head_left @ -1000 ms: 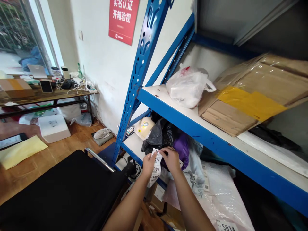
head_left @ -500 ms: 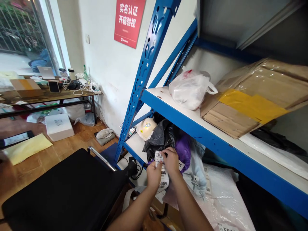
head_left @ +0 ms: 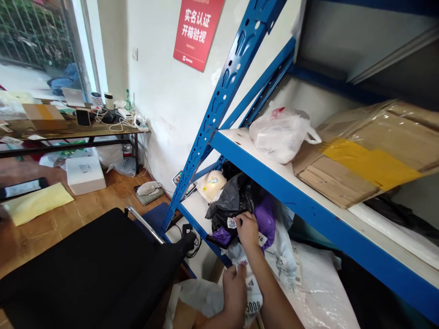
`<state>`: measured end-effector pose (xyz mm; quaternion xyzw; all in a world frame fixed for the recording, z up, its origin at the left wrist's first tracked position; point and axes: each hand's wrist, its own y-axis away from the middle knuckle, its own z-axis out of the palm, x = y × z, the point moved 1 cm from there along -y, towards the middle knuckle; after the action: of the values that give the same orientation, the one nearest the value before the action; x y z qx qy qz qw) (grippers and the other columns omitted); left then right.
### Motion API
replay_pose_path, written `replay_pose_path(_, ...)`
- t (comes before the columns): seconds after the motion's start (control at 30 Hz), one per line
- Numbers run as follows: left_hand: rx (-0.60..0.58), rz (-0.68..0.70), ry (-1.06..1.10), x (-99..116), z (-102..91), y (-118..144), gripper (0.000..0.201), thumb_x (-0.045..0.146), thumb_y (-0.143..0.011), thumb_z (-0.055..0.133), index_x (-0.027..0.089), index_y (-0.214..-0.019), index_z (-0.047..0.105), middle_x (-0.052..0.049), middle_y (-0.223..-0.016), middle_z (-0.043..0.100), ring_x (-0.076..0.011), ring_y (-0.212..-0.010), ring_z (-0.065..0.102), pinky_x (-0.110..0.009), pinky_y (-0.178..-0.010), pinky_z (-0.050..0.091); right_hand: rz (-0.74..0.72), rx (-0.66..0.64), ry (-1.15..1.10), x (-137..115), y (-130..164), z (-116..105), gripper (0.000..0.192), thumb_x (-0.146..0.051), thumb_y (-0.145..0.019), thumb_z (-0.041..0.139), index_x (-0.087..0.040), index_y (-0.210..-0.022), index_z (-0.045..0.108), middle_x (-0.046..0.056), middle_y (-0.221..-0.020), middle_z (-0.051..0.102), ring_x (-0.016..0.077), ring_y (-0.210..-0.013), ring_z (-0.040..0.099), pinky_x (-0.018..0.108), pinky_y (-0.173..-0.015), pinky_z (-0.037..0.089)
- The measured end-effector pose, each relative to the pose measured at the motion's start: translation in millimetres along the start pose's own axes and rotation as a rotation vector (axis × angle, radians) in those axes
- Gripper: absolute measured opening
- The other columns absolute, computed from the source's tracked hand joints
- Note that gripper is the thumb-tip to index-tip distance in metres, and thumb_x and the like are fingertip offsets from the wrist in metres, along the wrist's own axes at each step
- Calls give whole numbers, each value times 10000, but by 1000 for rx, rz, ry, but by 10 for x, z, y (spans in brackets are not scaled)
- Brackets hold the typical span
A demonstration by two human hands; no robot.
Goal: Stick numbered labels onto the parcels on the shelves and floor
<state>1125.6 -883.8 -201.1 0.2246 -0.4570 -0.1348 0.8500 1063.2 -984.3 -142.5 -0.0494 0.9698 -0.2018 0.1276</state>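
My right hand (head_left: 247, 229) pinches a small white number sticker (head_left: 232, 222) against a black plastic parcel bag (head_left: 233, 201) on the lower shelf of a blue metal rack (head_left: 264, 161). Lower down, my left hand (head_left: 235, 289) grips a white strip of printed number labels (head_left: 253, 301), with "5009" readable on it. A purple bag (head_left: 265, 215) lies just right of the black one, and pale parcels (head_left: 308, 278) lie further right.
A black chair seat (head_left: 85, 269) fills the lower left. The upper shelf holds a white plastic bag (head_left: 279, 135) and a taped cardboard box (head_left: 370, 155). A red sign (head_left: 198, 27) hangs on the wall. A cluttered table (head_left: 68, 130) stands by the window, with a white box (head_left: 84, 174) on the floor.
My left hand dropped down and away with the label strip. My right hand carried one peeled sticker up to the black bag. The view shifted slightly left and down.
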Motion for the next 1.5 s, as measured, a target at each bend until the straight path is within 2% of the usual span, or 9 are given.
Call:
replay_pose_path(0.17,17,739,-329,773,-109,-283,450,498,-845,398,167,-667,647,-103,-906,622,-233,-879,565,-357,-804,436,-11,-40,-25,11,8,-15,222,-162,-758,459,-174,-800,677,100,-783,637,245,-765,579,352,-701,461)
replay_pose_path(0.23,-15,892,-475,1085,-96,-562,378,442,-837,457,184,-682,685,-103,-1287,510,-307,-1254,354,-458,-1046,248,17,-28,-32,11,36,-31,307,-146,-732,455,-158,-971,647,120,-880,641,259,-827,593,367,-726,474)
replay_pose_path(0.37,-381,672,-597,1172,42,-914,276,374,-800,541,182,-710,717,-108,-1387,439,-325,-1333,271,-495,-1091,168,35,7,-102,35,17,-212,468,-155,-701,461,-177,-1163,536,128,-1053,619,256,-928,603,379,-778,491)
replay_pose_path(0.5,-506,614,-566,976,98,-912,285,384,-791,549,175,-697,717,-118,-1408,406,-332,-1318,309,-475,-1077,228,-6,176,-81,-56,-170,-492,282,-140,-724,388,-190,-850,634,104,-925,660,243,-914,603,397,-851,462)
replay_pose_path(0.57,-501,627,-520,931,92,-909,311,384,-786,552,177,-600,688,-108,-1389,436,-333,-1293,352,-458,-1060,269,-26,151,-177,-154,-321,-513,286,-162,-766,360,-199,-820,639,86,-919,676,222,-920,610,375,-869,455)
replay_pose_path(0.77,-505,716,-389,883,78,-993,288,339,-805,521,198,-593,657,-49,-1291,549,-246,-1203,464,-373,-1012,349,53,-358,-282,-214,-697,-171,223,-287,-738,502,-203,-852,674,69,-933,712,221,-856,644,342,-779,489)
replay_pose_path(0.9,-415,597,-255,813,75,-1021,308,372,-803,525,182,-588,637,-83,-1270,565,-238,-1142,520,-351,-980,374,112,-401,-251,-127,-748,-160,302,-417,-777,487,-192,-821,684,83,-831,723,244,-774,652,365,-717,488)
replay_pose_path(1.13,-245,494,-11,711,139,-1050,348,453,-807,501,150,-757,665,-81,-946,659,-200,-872,593,-303,-800,437,85,-449,-392,-39,-687,-239,189,-382,-668,642,-196,-675,675,91,-836,700,285,-1075,572,364,-863,468)
replay_pose_path(1.5,-137,351,115,600,168,-1152,430,567,-748,522,149,-673,591,9,-608,531,-120,-600,461,-228,-579,377,169,-358,-468,151,-650,-109,197,-317,-662,620,-179,-784,690,94,-858,716,213,-742,648,359,-728,505)
